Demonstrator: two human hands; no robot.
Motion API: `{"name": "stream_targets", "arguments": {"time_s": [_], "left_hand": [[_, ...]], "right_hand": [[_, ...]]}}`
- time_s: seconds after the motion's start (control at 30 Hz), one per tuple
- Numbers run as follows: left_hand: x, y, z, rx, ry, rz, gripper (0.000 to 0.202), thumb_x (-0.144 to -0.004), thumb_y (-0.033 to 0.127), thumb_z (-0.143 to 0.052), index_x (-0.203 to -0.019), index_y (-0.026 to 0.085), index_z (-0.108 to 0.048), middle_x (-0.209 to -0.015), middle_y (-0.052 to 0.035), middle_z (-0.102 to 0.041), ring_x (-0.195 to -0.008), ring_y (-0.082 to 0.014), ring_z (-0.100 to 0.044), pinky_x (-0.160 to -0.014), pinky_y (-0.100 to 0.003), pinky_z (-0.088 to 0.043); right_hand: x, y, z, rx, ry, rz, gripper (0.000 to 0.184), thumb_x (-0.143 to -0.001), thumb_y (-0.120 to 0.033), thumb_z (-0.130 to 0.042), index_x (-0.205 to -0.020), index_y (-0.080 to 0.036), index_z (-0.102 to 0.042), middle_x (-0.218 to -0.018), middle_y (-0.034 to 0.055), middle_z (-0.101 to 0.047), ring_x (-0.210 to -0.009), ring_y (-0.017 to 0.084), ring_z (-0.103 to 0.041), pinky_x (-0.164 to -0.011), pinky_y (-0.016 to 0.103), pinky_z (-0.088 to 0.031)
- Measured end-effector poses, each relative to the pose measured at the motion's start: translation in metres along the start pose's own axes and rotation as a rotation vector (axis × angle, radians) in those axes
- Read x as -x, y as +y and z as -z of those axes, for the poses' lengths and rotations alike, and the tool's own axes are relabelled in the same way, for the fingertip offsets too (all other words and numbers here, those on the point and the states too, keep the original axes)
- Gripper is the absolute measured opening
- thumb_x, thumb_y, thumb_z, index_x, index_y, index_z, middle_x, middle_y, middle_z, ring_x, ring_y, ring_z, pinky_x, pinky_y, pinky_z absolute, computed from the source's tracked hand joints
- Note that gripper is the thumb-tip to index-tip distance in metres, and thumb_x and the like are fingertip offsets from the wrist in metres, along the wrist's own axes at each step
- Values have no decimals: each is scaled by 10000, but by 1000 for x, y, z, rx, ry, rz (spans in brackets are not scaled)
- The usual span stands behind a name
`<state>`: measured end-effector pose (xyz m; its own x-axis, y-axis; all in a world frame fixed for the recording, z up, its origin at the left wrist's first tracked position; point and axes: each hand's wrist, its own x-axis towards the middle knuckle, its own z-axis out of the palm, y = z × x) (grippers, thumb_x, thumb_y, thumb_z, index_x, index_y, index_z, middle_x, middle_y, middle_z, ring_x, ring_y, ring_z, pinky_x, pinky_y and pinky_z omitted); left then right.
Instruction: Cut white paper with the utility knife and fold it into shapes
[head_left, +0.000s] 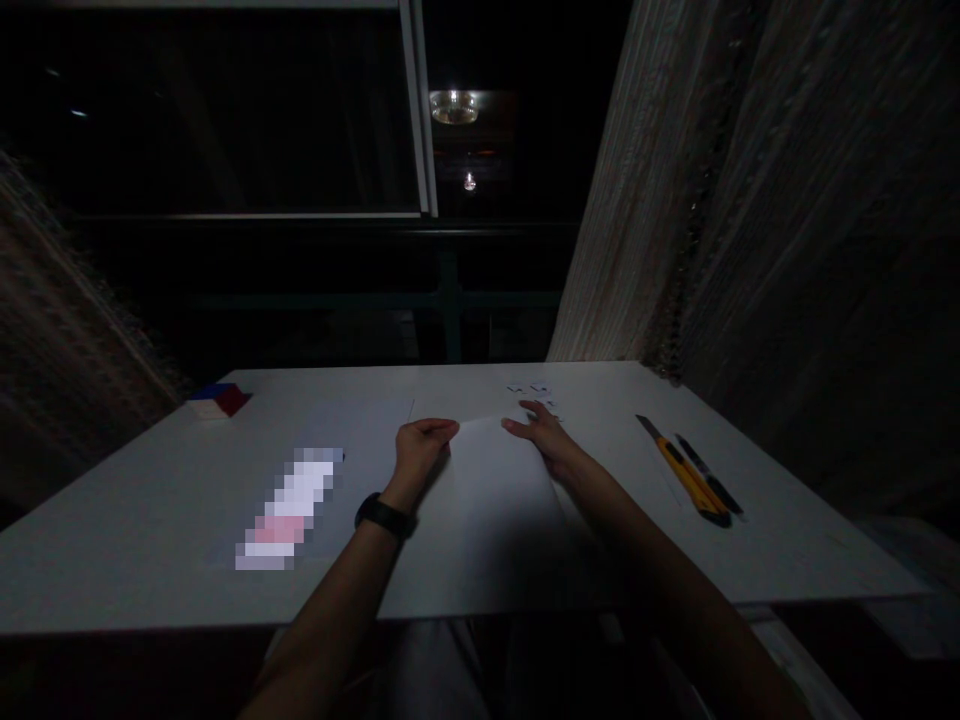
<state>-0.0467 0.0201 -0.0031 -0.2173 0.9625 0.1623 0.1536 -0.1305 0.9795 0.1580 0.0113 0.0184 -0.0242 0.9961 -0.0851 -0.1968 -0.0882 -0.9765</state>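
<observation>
Dimly lit white sheet [487, 500]: left hand [420, 447] pinches top edge, right hand [546, 437] rests flat, open

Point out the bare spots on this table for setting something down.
Bare: the table between red-blue block and left hand; the near right corner below the yellow knife. Crowded: the middle, right hand on the sheet, paper bits beyond.

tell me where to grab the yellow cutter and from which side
Grip the cutter by its yellow body, toward the near end: the grey blade end points away, toward the far edge. Come from above on the side facing the paper, since the pen lies close along the other side. The right hand is nearest.
</observation>
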Motion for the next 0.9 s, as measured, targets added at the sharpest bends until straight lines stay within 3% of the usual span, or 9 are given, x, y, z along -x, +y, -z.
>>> {"name": "stream_targets", "arguments": {"time_s": [0.13,0.3,0.5,0.67,0.9], "left_hand": [[0,2,0,32,11,14,273,-515,333,-748,-693,130,-705,-607,-58,-661,-519,-131,-552,-506,-240,-414],[6,11,0,132,11,61,300,-492,313,-769,-704,112,-699,-652,-73,-672,-543,-131,-569,-527,-245,-439],[10,21,2,247,-9,94,352,-487,311,-780,-751,97,-689,-729,-98,-681,-626,-161,-610,-572,-267,-481],[10,21,3,332,-18,112,399,-498,292,-780,-829,97,-674,-747,-89,-681,-660,-158,-621,-619,-276,-495],[9,20,3,328,-17,88,401,-488,326,-782,-795,92,-674,-748,-95,-678,-664,-169,-623,-615,-286,-496]], "right_hand": [[5,-3,-3,-69,-171,-96,431,-507,-180,-765,-900,-143,-593,-892,105,-669,-710,216,-638,-649,337,-510],[0,-2,1,-57,-117,-37,404,-460,-170,-786,-823,-144,-610,-834,86,-686,-676,210,-640,-615,316,-513],[-2,-1,2,20,-102,77,498,-427,-249,-808,-868,-149,-600,-837,70,-687,-711,209,-641,-653,328,-511],[-2,-1,2,30,-109,83,507,-434,-259,-806,-882,-158,-590,-845,65,-685,-721,208,-642,-668,334,-511],[-2,0,3,19,-99,73,489,-443,-236,-805,-875,-155,-590,-818,55,-689,-693,204,-645,-635,331,-516]]}}
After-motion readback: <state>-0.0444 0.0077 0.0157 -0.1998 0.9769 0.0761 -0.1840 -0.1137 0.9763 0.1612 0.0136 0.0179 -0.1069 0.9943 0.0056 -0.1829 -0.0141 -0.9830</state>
